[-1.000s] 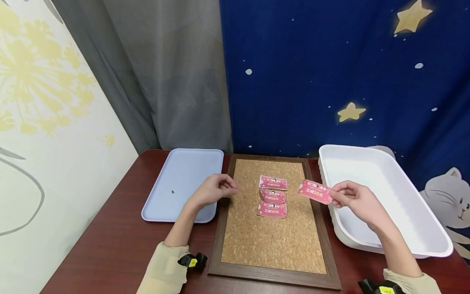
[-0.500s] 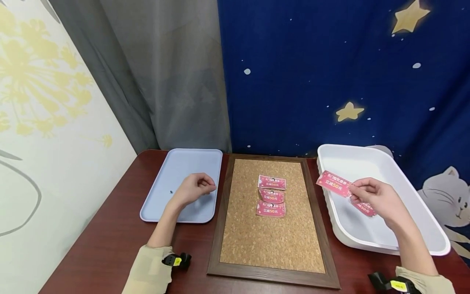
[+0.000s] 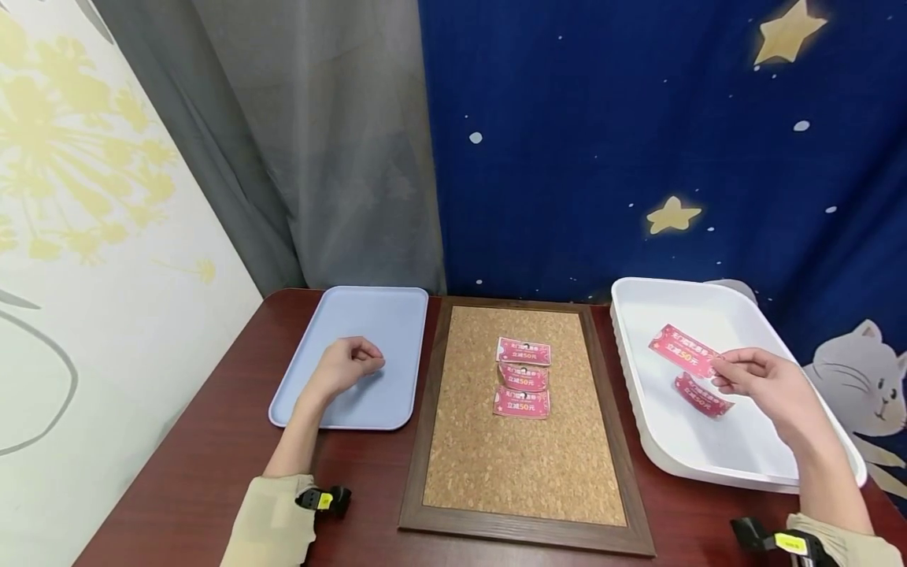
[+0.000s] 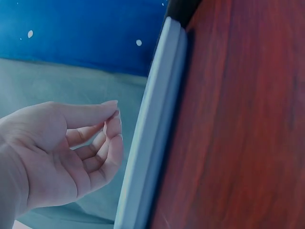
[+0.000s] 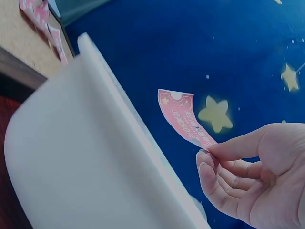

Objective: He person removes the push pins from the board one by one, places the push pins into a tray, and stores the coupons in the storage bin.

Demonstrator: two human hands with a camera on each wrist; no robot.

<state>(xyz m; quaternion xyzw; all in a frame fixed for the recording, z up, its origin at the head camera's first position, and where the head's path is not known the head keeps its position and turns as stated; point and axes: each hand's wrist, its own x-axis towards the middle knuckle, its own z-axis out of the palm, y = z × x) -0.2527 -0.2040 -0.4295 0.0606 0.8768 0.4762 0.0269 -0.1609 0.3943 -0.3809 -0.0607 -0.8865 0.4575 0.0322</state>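
In the head view, my right hand (image 3: 768, 382) pinches one end of a pink coupon (image 3: 683, 351) over the white bin (image 3: 631, 370). A small dark mark shows on this coupon (image 5: 183, 119) in the right wrist view. Below it, a curled pink coupon (image 3: 701, 395) lies in the bin. My left hand (image 3: 346, 366) is over the blue tray (image 3: 375, 307), thumb and fingertips brought together; I cannot tell whether something small is between them. On the cork board (image 3: 524, 465), three more pink coupons (image 3: 523, 378) are fixed in a column with dark pushpins (image 3: 523, 395).
The brown-framed board lies mid-table, with the tray to its left and the bin to its right. A raised rim (image 5: 124, 105) runs around the bin. Grey and blue curtains (image 3: 567, 142) hang behind the dark red table (image 3: 184, 472).
My right hand has carried the coupon rightward from the board to over the bin. My left hand has moved left from the board's edge to over the tray, hiding the small dark thing there.
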